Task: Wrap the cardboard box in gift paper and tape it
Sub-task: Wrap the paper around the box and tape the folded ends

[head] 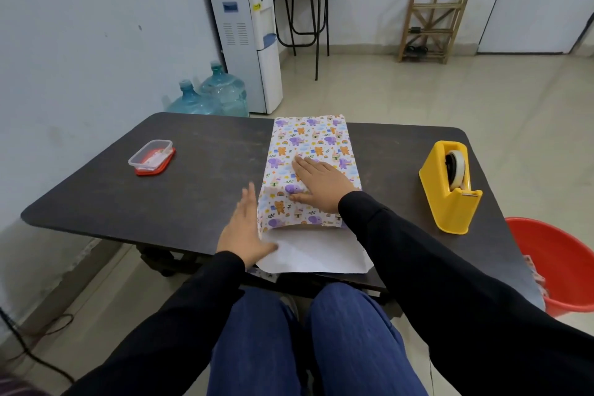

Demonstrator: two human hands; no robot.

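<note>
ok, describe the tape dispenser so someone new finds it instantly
Start at the dark table. On its right side, past the wrapped box and near the red bucket, stands the tape dispenser. It is the only yellow thing there, holding a white tape roll.

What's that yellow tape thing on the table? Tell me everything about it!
The tape dispenser is bright yellow, chunky, and looks like plastic. A roll of pale tape on a dark hub stands in its slot, and the cutter end points toward the person. It stands upright on the right side of the dark table, apart from the wrapped box. Only the table touches it.
</note>
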